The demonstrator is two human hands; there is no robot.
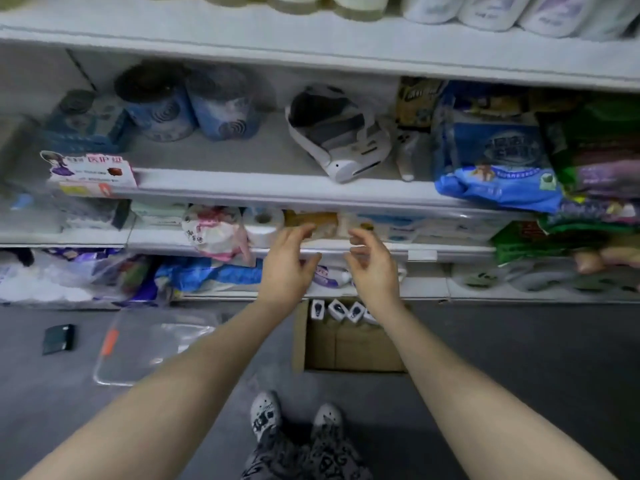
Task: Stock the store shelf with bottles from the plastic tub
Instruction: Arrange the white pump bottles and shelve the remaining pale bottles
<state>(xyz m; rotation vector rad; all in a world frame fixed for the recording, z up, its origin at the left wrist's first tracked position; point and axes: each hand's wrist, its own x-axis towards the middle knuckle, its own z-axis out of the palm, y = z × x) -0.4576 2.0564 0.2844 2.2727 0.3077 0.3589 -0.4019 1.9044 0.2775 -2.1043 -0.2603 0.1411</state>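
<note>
Head view: left hand (287, 265) and right hand (375, 271) are held loosely curled at the shelf edge (460, 250), nothing gripped. Plastic tub (152, 344) is seen on the floor, apparently empty of bottles, so stocking is judged nearly done

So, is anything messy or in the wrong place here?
Yes. A blue packet sags over the middle shelf's front edge on the right, a white gadget in a bag lies tilted mid-shelf, and a small dark item sits loose on the floor at left.
</note>
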